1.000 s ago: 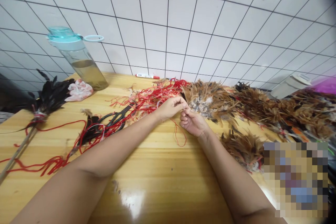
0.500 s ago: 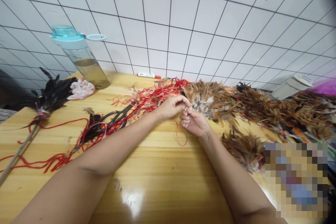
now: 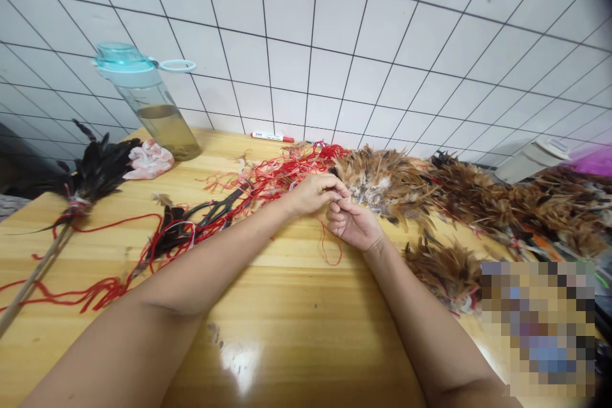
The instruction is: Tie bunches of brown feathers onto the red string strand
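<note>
My left hand point(image 3: 316, 194) and my right hand point(image 3: 354, 224) meet over the middle of the table, fingertips touching in a pinch. Whatever lies between them is too small or too covered to name. Just below the fingers shows a thin loop of red string point(image 3: 340, 258). Right behind my hands lies a bundle of brown feathers point(image 3: 396, 182) with pale, fluffy quill ends. A tangle of red string point(image 3: 287, 172) spreads behind and to the left of my left hand. Black-handled scissors point(image 3: 215, 209) rest in it, beside my left forearm.
On the left lie a feather duster with black feathers point(image 3: 102, 162) and a crumpled pink-white tissue point(image 3: 149, 160). A water bottle point(image 3: 165, 121) stands behind them. A marker point(image 3: 271, 137) lies by the tiled wall. More brown feathers point(image 3: 526, 204) fill the right side, near a pale container point(image 3: 533, 159).
My hands stay in nearly the same place. The fingertips have drawn closer together, and the small pale bit seen between them earlier is now mostly covered.
</note>
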The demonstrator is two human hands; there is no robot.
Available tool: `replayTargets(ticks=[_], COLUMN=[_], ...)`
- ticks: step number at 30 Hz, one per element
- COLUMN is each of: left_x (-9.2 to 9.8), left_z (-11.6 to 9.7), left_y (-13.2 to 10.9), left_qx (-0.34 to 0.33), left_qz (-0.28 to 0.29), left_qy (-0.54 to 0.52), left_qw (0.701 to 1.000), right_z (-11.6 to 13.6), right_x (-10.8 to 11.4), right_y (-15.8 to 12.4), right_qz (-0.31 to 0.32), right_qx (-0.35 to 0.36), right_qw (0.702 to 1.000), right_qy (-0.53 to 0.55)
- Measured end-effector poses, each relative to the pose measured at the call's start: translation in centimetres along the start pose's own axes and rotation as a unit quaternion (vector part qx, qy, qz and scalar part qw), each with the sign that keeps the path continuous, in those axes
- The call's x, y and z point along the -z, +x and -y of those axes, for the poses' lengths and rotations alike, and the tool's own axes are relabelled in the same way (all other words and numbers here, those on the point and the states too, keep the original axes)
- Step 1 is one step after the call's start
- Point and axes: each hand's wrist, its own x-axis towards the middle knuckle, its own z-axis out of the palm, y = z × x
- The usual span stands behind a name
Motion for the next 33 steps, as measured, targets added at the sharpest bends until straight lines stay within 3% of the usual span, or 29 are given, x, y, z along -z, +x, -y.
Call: replayTargets(ticks=[11, 23, 29, 33], left_x=[-1.2, -1.9, -2.2, -2.0], left_z=[-0.2, -1.0, -0.6, -0.2], left_y=[-0.5, -0.5, -0.6, -0.5], left_qx=[0.136, 0.134, 0.156, 0.169], left_qz=[-0.031, -0.083, -0.085, -0.067], left_qy=[-0.125, -0.076, -0.206, -0.235], left_qw=[0.982, 0.985, 0.962, 0.955], right_z=[-0.3, -0.7, -0.8, -0.8], right_x=[-0.6, -0.4, -0.7, -0.8], right_y=[0.1, 0.7, 0.7, 0.7], right_qz=[-0.015, -0.058, -0.063, -0.063], right_qx=[0.018, 0.047, 0.048, 0.054], right_qw=[1.000, 0.997, 0.997, 0.996], right_qy=[-0.010, -0.002, -0.010, -0.009])
